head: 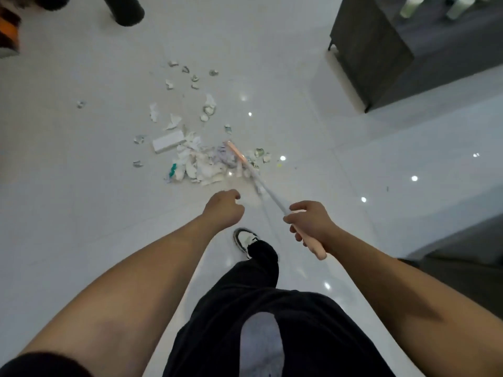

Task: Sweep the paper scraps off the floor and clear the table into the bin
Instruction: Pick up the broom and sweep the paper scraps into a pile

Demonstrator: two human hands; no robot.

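A pile of torn paper scraps (202,164) lies on the glossy white floor ahead of me, with a flat white box (168,142) at its left edge. Several loose scraps (190,77) are scattered farther out. The broom (268,191) has a white shaft and a pink handle end, and its blurred pink head sits at the pile's right side. My right hand (309,223) grips the pink handle. My left hand (223,209) hovers left of the shaft with fingers curled, and nothing shows in it.
A dark grey cabinet (375,53) stands at the upper right with pale bottles on top. A black round leg (125,9) and an orange object (8,31) sit at the upper left. My shoe (245,239) and black trousers are below my hands.
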